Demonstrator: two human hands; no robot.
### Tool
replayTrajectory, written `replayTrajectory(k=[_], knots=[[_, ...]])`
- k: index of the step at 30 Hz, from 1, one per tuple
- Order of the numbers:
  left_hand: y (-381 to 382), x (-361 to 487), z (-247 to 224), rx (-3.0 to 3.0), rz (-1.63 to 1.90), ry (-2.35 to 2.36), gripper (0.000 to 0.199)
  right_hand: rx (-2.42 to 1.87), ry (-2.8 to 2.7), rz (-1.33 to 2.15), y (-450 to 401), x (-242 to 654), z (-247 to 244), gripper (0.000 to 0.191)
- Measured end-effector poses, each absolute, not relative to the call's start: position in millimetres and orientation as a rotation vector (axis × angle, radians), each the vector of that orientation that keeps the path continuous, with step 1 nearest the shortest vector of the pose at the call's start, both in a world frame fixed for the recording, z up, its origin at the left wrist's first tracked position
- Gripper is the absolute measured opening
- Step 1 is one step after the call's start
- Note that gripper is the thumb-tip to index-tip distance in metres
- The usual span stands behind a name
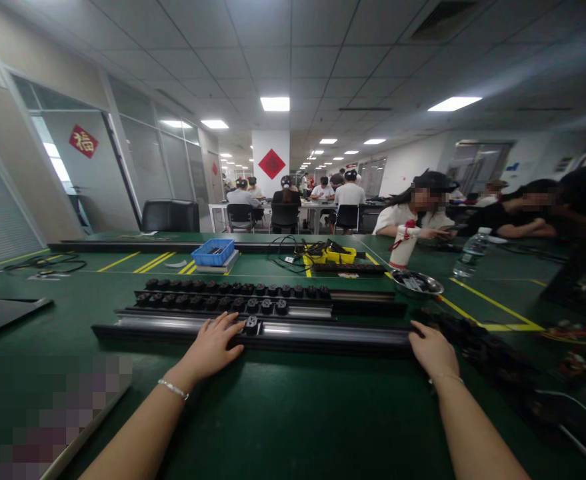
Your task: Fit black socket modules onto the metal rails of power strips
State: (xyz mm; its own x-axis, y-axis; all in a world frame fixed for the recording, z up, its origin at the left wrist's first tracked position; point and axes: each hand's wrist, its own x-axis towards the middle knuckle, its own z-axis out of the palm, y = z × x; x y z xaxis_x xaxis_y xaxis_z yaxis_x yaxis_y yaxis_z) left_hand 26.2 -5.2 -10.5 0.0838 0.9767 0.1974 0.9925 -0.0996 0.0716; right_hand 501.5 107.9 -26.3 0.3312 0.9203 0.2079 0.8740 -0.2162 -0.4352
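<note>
A long black rail with a shiny inner channel lies across the green table. My left hand rests on it left of its middle, fingers spread, just beside a small black socket module seated in the channel. At the rail's right end is my right hand, its fingertips touching the end; some of its fingers are curled out of sight. Behind lie two more rails, carrying rows of black modules.
Farther back are a blue basket, a yellow tray with cables and a metal bowl. A bottle and a white cup stand at the right, near seated people. Dark parts and wires lie right of my right hand.
</note>
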Motion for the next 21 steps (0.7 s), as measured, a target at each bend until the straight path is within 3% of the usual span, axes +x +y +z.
replayTrajectory(k=[21], knots=[[-7,41,-9,-2.323,-0.31,-2.014,0.054,-2.108,-1.531,0.164,109,504,-29,0.049]])
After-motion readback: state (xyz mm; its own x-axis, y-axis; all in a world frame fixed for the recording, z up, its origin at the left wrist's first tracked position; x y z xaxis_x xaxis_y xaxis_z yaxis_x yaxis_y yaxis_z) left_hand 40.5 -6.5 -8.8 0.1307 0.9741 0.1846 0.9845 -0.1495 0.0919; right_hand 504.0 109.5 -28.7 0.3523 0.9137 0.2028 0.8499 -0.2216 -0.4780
